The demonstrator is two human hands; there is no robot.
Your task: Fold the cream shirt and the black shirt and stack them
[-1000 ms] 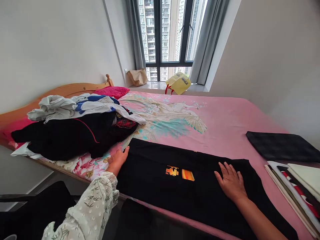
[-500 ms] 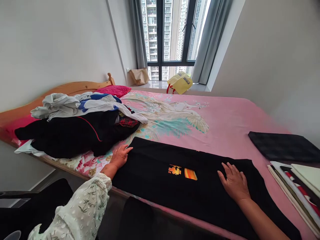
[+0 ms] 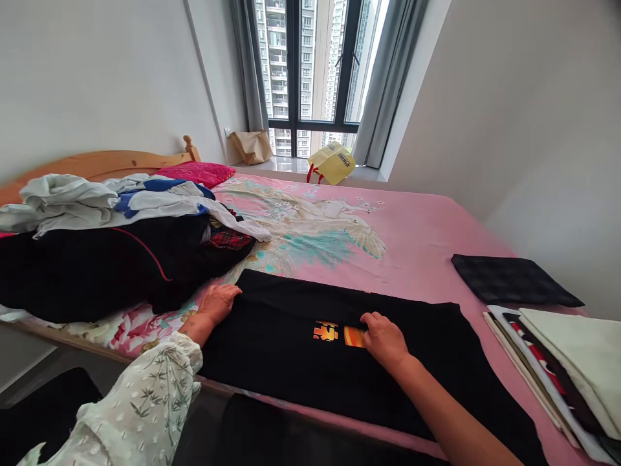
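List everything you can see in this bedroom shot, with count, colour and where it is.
black garment with an orange print: one, black, spread flat along the near edge of the bed
pile of loose clothes: one heap, black, white and blue, on the bed's left
pink printed bedsheet: one, pink, covering the bed
magenta pillow: one, by the wooden headboard
folded black cloth: one, on the bed's right
stack of folded clothes: one, white, red and black, far right
yellow bag: one, on the window sill
brown paper bag: one, on the sill
left hand: flat at the garment's left edge
right hand: flat on the garment, beside the print
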